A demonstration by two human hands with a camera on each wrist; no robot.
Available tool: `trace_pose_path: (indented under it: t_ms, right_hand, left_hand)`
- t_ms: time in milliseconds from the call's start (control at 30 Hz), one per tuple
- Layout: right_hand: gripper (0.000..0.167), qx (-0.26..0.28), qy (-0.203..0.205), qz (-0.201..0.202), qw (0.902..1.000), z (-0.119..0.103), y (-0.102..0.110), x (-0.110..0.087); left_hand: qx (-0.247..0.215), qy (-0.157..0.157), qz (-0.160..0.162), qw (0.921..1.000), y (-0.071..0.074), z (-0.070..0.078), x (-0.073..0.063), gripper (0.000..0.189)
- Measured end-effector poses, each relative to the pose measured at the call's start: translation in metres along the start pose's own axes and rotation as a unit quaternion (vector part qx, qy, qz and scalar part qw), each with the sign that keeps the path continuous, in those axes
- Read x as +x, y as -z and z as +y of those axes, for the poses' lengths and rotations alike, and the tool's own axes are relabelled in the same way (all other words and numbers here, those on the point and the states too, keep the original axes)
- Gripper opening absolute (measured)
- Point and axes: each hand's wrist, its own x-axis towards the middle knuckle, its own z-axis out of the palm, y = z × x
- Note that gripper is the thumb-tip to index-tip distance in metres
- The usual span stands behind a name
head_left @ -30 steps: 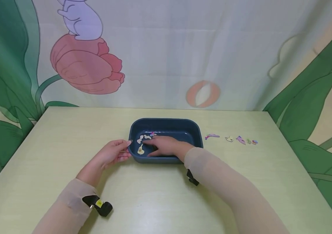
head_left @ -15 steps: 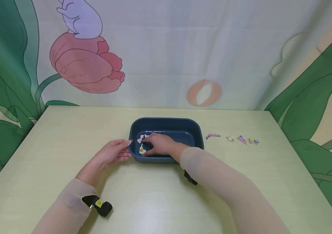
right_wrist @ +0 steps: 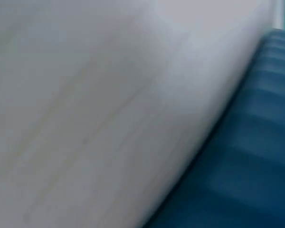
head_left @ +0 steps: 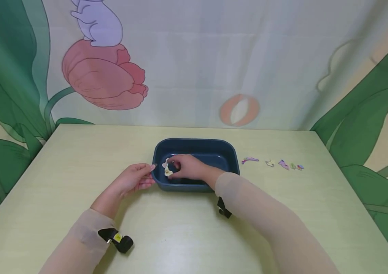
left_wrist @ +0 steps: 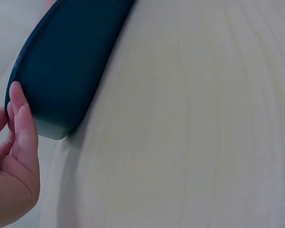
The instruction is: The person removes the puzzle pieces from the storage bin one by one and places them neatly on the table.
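Note:
A dark blue rectangular plastic tub (head_left: 197, 187) stands on the table. My left hand (head_left: 133, 179) holds its left end, thumb at the rim and fingers against the outer wall; the left wrist view shows the fingers (left_wrist: 26, 128) on that wall. Inside the tub, my right hand (head_left: 190, 167) pinches a small cream flat cutout (head_left: 168, 172) with a brownish middle between thumb and index finger. Behind that piece a white cutout (head_left: 164, 165) partly shows at the tub's left end. The right wrist view shows the tub's wall and the tabletop, not the fingers' work.
Right of the tub a row of small flat cutouts lies on the table (head_left: 180, 236): a purple-pink strip (head_left: 250, 160), a cream piece (head_left: 270, 163), a purple piece (head_left: 283, 164), a green piece (head_left: 293, 166) and a multicoloured piece (head_left: 300, 167). A printed curtain hangs behind.
My right hand's thumb and index finger have closed on the cream cutout, which has shifted and now overlaps the white pieces in view. My left hand stays on the tub's end.

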Motion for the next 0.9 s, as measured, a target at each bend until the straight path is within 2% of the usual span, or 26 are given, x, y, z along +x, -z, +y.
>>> trace_pose_path:
  t_ms: [133,233,367,667,900]
  right_hand:
    - [0.053,0.082,-0.007,0.039,0.9958,0.003,0.007,-0.007]
    - [0.054,0.105,-0.015,0.053,0.993,0.004,0.012,-0.012]
    - [0.053,0.107,-0.027,0.061,0.9921,0.005,0.015,-0.018]
    - [0.056,0.107,-0.052,0.043,0.9919,-0.001,0.019,-0.034]
    - [0.058,0.096,-0.052,0.045,0.9929,-0.001,0.027,-0.045]
  left_hand:
    - [0.015,-0.002,0.006,0.9999,-0.001,0.0,0.0,0.038]
    - [0.017,-0.003,0.01,0.9998,0.0,0.0,0.0,0.038]
    - [0.012,-0.003,0.012,0.9999,0.0,-0.001,0.0,0.036]
    - [0.003,-0.002,0.011,0.9999,-0.002,-0.003,0.001,0.03]
    - [0.009,-0.001,0.016,0.9998,-0.001,-0.003,0.002,0.033]
